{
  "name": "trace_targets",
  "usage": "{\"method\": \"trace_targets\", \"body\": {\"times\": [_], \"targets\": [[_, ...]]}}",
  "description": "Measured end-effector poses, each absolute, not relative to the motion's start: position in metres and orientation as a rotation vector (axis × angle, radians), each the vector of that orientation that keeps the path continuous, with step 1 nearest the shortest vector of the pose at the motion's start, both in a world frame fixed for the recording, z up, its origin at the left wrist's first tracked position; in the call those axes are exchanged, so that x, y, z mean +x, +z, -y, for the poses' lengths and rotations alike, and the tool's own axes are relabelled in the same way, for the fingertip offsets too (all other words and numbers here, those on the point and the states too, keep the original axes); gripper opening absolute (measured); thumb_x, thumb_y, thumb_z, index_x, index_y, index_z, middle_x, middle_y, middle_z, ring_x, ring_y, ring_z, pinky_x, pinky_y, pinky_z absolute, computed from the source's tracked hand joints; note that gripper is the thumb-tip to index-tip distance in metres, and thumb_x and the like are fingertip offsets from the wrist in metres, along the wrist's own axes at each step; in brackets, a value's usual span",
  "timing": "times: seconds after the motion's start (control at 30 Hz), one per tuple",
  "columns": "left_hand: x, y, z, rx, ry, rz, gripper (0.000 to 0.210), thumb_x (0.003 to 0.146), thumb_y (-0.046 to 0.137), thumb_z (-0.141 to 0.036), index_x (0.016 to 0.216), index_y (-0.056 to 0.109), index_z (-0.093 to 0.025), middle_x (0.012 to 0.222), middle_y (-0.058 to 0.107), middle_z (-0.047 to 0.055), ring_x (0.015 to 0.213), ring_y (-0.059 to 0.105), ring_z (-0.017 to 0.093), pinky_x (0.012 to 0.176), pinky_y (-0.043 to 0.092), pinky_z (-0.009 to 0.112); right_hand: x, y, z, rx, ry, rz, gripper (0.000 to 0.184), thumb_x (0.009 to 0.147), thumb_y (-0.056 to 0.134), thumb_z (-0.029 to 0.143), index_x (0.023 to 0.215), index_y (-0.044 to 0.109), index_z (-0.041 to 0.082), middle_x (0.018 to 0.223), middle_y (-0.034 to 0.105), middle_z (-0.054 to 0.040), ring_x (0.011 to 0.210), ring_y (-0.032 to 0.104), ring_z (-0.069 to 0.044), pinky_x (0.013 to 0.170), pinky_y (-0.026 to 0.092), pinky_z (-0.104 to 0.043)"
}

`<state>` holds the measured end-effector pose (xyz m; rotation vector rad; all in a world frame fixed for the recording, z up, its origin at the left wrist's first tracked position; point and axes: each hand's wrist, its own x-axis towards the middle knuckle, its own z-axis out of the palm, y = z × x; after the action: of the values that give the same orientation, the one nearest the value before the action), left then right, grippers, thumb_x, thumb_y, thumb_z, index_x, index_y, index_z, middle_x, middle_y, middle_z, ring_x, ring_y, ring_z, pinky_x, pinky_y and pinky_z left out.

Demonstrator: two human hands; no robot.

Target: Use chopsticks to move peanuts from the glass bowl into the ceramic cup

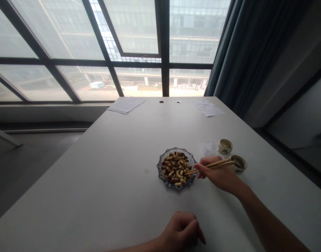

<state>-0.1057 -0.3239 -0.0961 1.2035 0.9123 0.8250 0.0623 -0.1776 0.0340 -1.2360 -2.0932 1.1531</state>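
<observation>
My right hand (214,171) is closed around a pair of wooden chopsticks (215,164). Their tips reach into the right side of a scalloped glass dish (162,176), among the peanuts in their shells (176,169). Darker brown pieces lie mixed with the peanuts; their kind is unclear. Whether the tips pinch a peanut cannot be made out. Near the front edge of the view, my left hand (183,229) rests on the table with its fingers curled in, and nothing shows in it.
Right of the dish stand a small clear plastic container (210,148) and two small ceramic cups, one farther back (225,146) and one partly behind my right hand (239,163). Papers (127,105) and a crumpled sheet (209,108) lie at the far end of the white table (110,168).
</observation>
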Motion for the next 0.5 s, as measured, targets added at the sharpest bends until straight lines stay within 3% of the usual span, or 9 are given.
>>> {"method": "trace_targets", "body": {"times": [0.3,0.5], "targets": [[-0.105,-0.094,0.325,1.17,0.786,-0.943,0.094,0.083,0.042,-0.093,0.073,0.081,-0.009,0.049,0.048,0.001,0.045,0.043,0.01,0.049,0.03,0.023,0.08,0.059,0.18,-1.295,1.069,2.047,0.04,0.094,0.068,0.052,0.073,0.075,0.02,0.073,0.08,-0.0062,0.068,0.077,-0.021,0.063,0.058,-0.027],[-0.105,-0.094,0.325,1.189,0.805,-0.95,0.093,0.084,0.041,-0.092,0.071,0.081,-0.009,0.051,0.048,0.002,0.049,0.044,0.011,0.052,0.032,0.024,0.16,0.089,0.166,-1.535,0.747,1.79,0.04,0.088,0.073,0.057,0.076,0.077,0.019,0.076,0.08,-0.0117,0.069,0.078,-0.026,0.057,0.06,-0.028]]}}
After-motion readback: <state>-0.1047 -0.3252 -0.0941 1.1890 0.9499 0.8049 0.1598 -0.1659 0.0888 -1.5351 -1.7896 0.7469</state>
